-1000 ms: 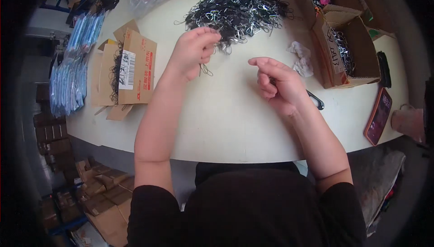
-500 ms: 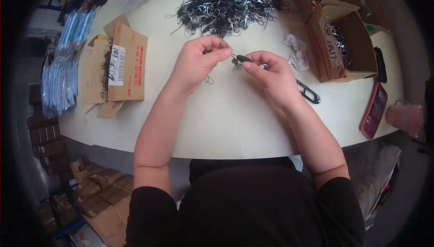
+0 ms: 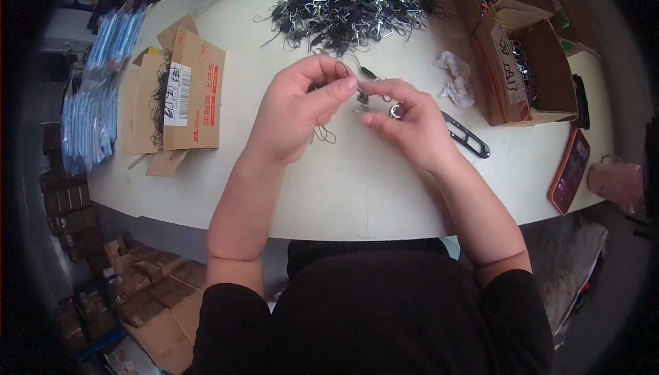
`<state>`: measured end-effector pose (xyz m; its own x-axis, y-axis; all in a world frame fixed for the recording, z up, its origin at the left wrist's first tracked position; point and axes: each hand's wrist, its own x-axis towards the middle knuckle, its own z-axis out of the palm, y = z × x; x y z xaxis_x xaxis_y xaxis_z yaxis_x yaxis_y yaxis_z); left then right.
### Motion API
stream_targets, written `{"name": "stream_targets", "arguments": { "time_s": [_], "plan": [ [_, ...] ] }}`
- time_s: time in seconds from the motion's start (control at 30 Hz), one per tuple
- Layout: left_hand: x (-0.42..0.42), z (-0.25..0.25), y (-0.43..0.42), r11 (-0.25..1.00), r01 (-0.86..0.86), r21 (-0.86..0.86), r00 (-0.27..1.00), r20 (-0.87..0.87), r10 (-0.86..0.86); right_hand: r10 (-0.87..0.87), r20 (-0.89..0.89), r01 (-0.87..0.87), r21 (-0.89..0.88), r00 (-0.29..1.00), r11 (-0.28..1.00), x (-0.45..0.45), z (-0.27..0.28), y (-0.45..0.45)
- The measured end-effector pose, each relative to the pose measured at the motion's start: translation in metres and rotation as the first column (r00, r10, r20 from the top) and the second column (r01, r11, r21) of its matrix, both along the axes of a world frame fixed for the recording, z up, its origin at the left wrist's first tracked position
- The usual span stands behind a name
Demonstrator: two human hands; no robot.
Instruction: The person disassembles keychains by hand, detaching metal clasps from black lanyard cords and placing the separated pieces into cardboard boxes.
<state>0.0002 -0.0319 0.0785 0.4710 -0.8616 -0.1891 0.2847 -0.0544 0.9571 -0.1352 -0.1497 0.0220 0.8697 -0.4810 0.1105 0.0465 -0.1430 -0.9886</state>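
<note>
My left hand (image 3: 295, 104) is closed in a pinch on a black cord strap (image 3: 342, 67), with thin loops (image 3: 324, 135) hanging below the palm. Facing it, my right hand (image 3: 412, 121) has its index finger at a small black and silver strap end (image 3: 363, 100), its thumb a little apart. A shiny metal ring (image 3: 396, 110) shows at its curled fingers, seemingly a held clasp. Beyond the hands lies a large heap of black cord straps with silver clasps (image 3: 353, 8). A black strap piece (image 3: 367, 73) shows just past the fingertips, blurred.
An open carton (image 3: 206, 100) with black cords stands at left beside stacked blue plastic packets (image 3: 89, 128). Cardboard boxes (image 3: 504, 66) holding metal clasps are at right. Crumpled tissue (image 3: 454, 80), a black cutter-like tool (image 3: 468, 136), a phone (image 3: 570, 170) and a cup (image 3: 616, 181) lie nearby.
My right thumb and index finger have parted from their pinch on the black strap piece. My left hand keeps its pinch and has shifted slightly.
</note>
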Motion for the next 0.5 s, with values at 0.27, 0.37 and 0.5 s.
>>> {"name": "stream_targets", "arguments": {
  "time_s": [0.27, 0.37, 0.5],
  "plan": [
    [0.006, -0.006, 0.018, 0.974, -0.226, -0.015, 0.973, 0.047, 0.227, 0.185, -0.065, -0.153, 0.341, 0.981, 0.928, -0.002, 0.004, -0.002],
    [0.005, -0.015, 0.023, 0.947, -0.313, 0.073, 0.937, 0.189, 0.295, 0.192, -0.074, -0.141, 0.441, 0.979, 0.886, -0.002, 0.008, 0.001],
    [0.003, -0.035, 0.025, 0.893, -0.450, 0.009, 0.646, 0.693, 0.319, 0.201, -0.072, -0.154, 0.410, 0.977, 0.899, -0.002, 0.003, 0.001]
  ]
}}
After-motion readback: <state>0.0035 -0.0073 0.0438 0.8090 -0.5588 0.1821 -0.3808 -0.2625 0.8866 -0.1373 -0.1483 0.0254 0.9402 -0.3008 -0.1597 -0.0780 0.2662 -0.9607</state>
